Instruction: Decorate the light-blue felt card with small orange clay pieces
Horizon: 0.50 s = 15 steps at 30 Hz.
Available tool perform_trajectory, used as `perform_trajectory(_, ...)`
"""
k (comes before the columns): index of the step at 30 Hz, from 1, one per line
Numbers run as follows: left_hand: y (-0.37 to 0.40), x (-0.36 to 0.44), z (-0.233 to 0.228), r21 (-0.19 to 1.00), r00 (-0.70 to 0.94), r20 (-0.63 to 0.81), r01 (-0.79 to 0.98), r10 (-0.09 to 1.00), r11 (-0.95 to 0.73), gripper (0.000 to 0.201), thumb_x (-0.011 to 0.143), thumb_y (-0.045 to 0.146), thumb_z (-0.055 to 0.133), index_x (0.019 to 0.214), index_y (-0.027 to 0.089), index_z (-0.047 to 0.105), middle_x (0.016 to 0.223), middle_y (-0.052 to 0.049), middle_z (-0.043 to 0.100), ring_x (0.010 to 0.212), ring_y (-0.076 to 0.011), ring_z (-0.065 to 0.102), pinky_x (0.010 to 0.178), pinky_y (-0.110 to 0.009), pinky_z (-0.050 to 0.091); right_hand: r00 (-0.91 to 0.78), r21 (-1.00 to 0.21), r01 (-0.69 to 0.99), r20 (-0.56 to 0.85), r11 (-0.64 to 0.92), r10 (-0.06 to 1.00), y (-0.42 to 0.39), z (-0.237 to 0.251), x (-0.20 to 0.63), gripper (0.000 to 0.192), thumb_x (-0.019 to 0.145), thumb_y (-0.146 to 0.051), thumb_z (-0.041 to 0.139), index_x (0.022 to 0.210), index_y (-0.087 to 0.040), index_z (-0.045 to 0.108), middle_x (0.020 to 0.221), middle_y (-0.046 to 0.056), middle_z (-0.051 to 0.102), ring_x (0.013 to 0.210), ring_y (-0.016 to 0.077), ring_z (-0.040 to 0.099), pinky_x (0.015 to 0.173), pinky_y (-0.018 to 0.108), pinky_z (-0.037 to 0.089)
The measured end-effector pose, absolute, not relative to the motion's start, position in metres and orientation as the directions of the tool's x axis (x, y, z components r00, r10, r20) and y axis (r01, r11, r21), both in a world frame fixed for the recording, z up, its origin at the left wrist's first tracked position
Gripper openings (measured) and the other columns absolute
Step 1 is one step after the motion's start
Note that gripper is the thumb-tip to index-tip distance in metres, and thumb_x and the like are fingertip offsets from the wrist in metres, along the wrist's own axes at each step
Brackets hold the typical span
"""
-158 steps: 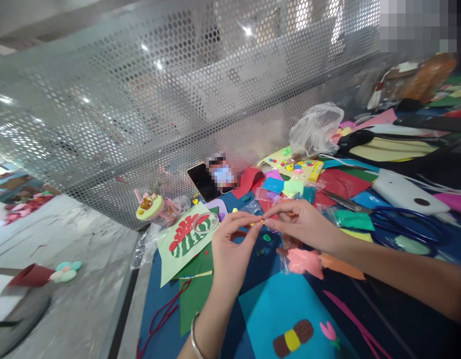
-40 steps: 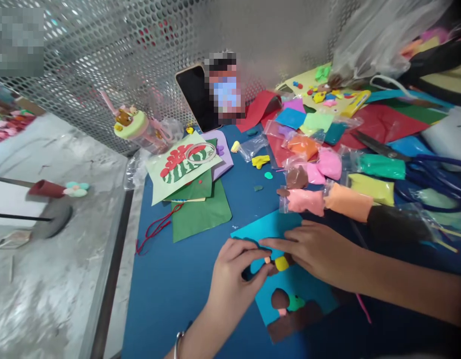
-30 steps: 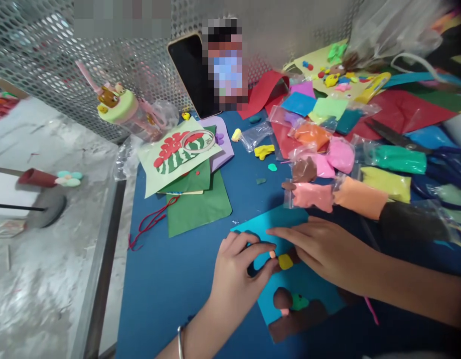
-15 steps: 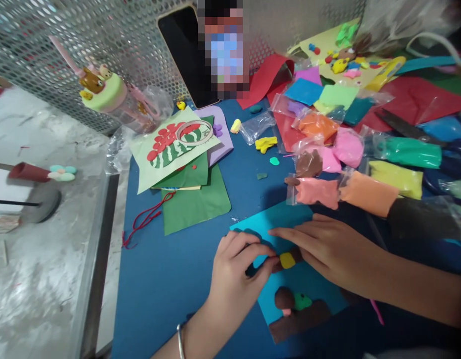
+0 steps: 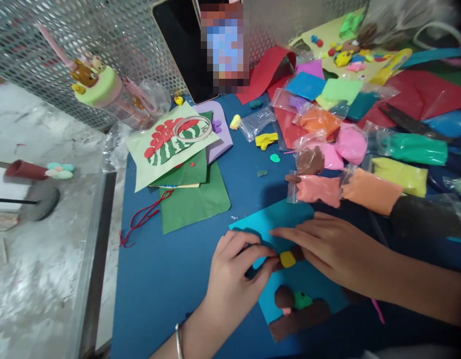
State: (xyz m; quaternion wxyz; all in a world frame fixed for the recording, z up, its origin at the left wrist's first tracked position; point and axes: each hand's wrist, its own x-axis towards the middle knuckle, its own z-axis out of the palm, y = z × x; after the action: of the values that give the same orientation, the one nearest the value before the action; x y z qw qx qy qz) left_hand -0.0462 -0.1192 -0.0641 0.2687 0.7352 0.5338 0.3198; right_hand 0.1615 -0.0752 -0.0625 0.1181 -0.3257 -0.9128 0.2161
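My left hand (image 5: 239, 262) is closed in a pinch, thumb and index finger on the left end of a dark brown clay strip (image 5: 278, 266). A yellow clay square (image 5: 288, 259) sits across the strip's middle. My right hand (image 5: 331, 244) lies over the strip's right end with its index finger stretched over the blue paper (image 5: 263, 217); its thumb is hard to make out. Lower on that paper is a brown clay band (image 5: 303, 319), with a round brown piece (image 5: 284, 297) and a green clay piece (image 5: 302, 300) above it.
Clay packets, among them a salmon one (image 5: 320, 190) and an orange one (image 5: 372, 192), crowd the right side, with scissors (image 5: 413, 122) behind. Green paper (image 5: 195, 207), a tape roll (image 5: 210, 132) and a red cord (image 5: 146, 214) lie left. A phone (image 5: 183, 52) and a cup (image 5: 97, 89) stand behind.
The view has shifted slightly, so the background sits a little higher and more spread out. Both hands and the clay strip keep nearly the same place.
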Motion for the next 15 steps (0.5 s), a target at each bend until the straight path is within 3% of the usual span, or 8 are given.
perform_trajectory(9,-0.1185,-0.0438,-0.0633,0.73,0.198,0.111,0.649,0.974,-0.215,0.01,0.075,0.015,0.071,0.077,0.025,0.068,0.081,0.001,0.066,0.078,-0.0155,0.059,0.069,-0.031,0.046,-0.774,-0.512,0.511,0.076,0.69,0.629,-0.0796,-0.0622,0.1653,0.041,0.084,-0.003,0.039,0.115,-0.02,0.06,0.076,0.0,0.067,0.068,0.0168,0.064,0.067,0.032,0.045)
perform_trajectory(15,-0.1194,-0.0486,-0.0583,0.762,0.195,0.151,0.602,0.969,-0.24,0.013,0.076,0.015,0.072,0.085,0.024,0.071,0.085,0.0,0.063,0.079,-0.013,0.058,0.07,-0.027,0.048,-0.821,-0.41,0.479,0.104,0.777,0.561,-0.0832,-0.0646,0.1708,0.042,0.083,-0.004,0.041,0.115,-0.023,0.06,0.072,-0.001,0.064,0.064,0.0177,0.06,0.067,0.033,0.042)
